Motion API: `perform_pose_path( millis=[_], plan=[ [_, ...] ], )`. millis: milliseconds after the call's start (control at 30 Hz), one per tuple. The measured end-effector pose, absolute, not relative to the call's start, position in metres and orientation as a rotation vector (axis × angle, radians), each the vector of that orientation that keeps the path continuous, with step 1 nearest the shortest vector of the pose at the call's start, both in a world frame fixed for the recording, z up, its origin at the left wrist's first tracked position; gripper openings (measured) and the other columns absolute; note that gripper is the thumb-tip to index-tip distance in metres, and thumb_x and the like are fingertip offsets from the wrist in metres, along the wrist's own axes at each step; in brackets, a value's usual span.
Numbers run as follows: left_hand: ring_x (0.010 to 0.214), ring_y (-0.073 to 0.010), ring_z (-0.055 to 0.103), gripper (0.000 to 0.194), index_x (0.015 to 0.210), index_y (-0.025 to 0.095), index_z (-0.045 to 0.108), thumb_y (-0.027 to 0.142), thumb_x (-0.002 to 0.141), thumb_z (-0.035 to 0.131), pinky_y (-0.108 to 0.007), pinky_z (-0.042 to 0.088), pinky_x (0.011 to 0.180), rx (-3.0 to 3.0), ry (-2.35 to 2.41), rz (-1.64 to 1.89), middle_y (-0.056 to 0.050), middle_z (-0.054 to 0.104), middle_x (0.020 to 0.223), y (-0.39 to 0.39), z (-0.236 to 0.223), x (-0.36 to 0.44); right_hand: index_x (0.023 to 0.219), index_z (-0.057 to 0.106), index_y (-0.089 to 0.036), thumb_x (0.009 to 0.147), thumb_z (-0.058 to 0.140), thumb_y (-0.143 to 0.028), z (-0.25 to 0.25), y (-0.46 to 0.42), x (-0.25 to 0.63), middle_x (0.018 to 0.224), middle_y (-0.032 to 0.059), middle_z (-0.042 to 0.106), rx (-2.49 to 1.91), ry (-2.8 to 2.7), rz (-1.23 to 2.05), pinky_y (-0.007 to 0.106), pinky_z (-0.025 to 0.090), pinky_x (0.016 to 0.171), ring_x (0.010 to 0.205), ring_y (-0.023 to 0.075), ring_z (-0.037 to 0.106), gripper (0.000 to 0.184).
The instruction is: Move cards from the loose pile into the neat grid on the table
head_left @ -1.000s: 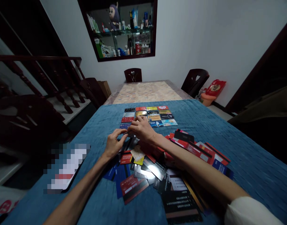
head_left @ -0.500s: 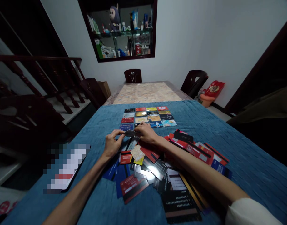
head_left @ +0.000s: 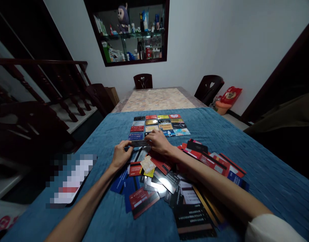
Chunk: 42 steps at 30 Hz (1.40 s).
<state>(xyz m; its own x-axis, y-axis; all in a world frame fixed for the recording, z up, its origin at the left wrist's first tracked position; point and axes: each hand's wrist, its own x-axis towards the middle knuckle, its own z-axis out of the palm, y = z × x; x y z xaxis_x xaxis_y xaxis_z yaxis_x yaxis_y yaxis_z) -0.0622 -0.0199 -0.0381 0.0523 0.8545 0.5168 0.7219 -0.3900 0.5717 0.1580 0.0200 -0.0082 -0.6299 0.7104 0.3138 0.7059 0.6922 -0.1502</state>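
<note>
Both hands hold one dark card [head_left: 140, 143] by its ends, just above the blue cloth. My left hand [head_left: 122, 155] pinches its left end and my right hand [head_left: 159, 141] pinches its right end. Just beyond them lies a neat grid of cards [head_left: 159, 125] in three rows, face up. Under and behind my forearms spreads a loose pile of cards [head_left: 169, 183], many showing dark backs with magnetic stripes, others red or blue.
A blue cloth [head_left: 245, 141] covers the near part of a long table [head_left: 156, 99] with a patterned top. Dark chairs [head_left: 209, 88] stand around it. A blurred-out object [head_left: 70, 179] lies at left. A stair railing [head_left: 43, 84] rises left; a glass cabinet [head_left: 132, 32] hangs on the wall.
My right hand has drawn back from the card grid toward me. The dark card came up between both hands and is now held level by its two ends.
</note>
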Motion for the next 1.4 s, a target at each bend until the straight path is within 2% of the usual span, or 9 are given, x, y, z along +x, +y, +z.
perform_pose_path(
  millis=[267, 433, 633, 933, 1033, 1233, 1400],
  plan=[
    [0.089, -0.0206, 0.069, 0.019, 0.091, 0.019, 0.071, 0.022, 0.081, 0.056, -0.035, 0.054, 0.085, 2.230, 1.629, 1.211, -0.005, 0.075, 0.094, -0.020, -0.040, -0.062, 0.109, 0.066, -0.022, 0.090, 0.056, -0.018, -0.012, 0.021, 0.159, 0.105, 0.0064, 0.070, -1.092, -2.579, -0.079, 0.036, 0.030, 0.081, 0.102, 0.0243, 0.048, 0.022],
    [0.091, -0.0209, 0.069, 0.018, 0.092, 0.019, 0.071, 0.019, 0.081, 0.056, -0.036, 0.055, 0.087, 2.272, 1.601, 1.202, -0.006, 0.075, 0.095, -0.019, -0.043, -0.063, 0.115, 0.063, -0.022, 0.092, 0.052, -0.019, -0.013, 0.017, 0.158, 0.109, 0.0078, 0.070, -1.067, -2.571, -0.115, 0.038, 0.030, 0.084, 0.103, 0.0251, 0.049, 0.026],
    [0.088, -0.0198, 0.069, 0.029, 0.108, 0.021, 0.068, 0.017, 0.081, 0.056, -0.036, 0.055, 0.086, 2.225, 1.587, 1.215, -0.005, 0.074, 0.102, -0.018, -0.043, -0.061, 0.122, 0.059, -0.020, 0.093, 0.052, -0.020, -0.013, 0.016, 0.157, 0.111, 0.0097, 0.069, -1.025, -2.580, -0.194, 0.039, 0.030, 0.087, 0.103, 0.0256, 0.050, 0.030],
    [0.086, -0.0200, 0.067, 0.031, 0.109, 0.020, 0.067, 0.017, 0.082, 0.053, -0.036, 0.054, 0.084, 2.216, 1.627, 1.189, -0.006, 0.073, 0.101, -0.016, -0.045, -0.063, 0.130, 0.053, -0.021, 0.090, 0.056, -0.031, -0.010, 0.018, 0.152, 0.118, 0.0116, 0.064, -1.080, -2.688, -0.176, 0.041, 0.034, 0.086, 0.107, 0.0278, 0.052, 0.041],
    [0.082, -0.0202, 0.067, 0.031, 0.108, 0.019, 0.066, 0.018, 0.080, 0.052, -0.034, 0.054, 0.080, 2.181, 1.667, 1.166, -0.006, 0.073, 0.095, -0.016, -0.044, -0.063, 0.134, 0.049, -0.021, 0.089, 0.057, -0.032, -0.007, 0.016, 0.150, 0.120, 0.0115, 0.062, -1.102, -2.704, -0.146, 0.042, 0.035, 0.086, 0.109, 0.0286, 0.052, 0.047],
    [0.062, -0.0157, 0.060, 0.029, 0.104, 0.019, 0.067, 0.021, 0.080, 0.051, -0.027, 0.050, 0.065, 2.079, 1.692, 1.202, 0.000, 0.067, 0.072, -0.014, -0.041, -0.065, 0.139, 0.044, -0.022, 0.084, 0.064, -0.030, -0.006, 0.017, 0.147, 0.123, 0.0121, 0.059, -1.096, -2.698, -0.129, 0.041, 0.037, 0.088, 0.111, 0.0285, 0.052, 0.059],
    [0.063, -0.0151, 0.061, 0.028, 0.101, 0.019, 0.067, 0.021, 0.078, 0.050, -0.026, 0.049, 0.063, 2.036, 1.666, 1.265, 0.000, 0.067, 0.072, -0.012, -0.040, -0.065, 0.139, 0.044, -0.022, 0.084, 0.062, -0.027, -0.005, 0.019, 0.147, 0.123, 0.0134, 0.057, -1.052, -2.690, -0.174, 0.040, 0.036, 0.087, 0.109, 0.0275, 0.051, 0.058]
  ],
)
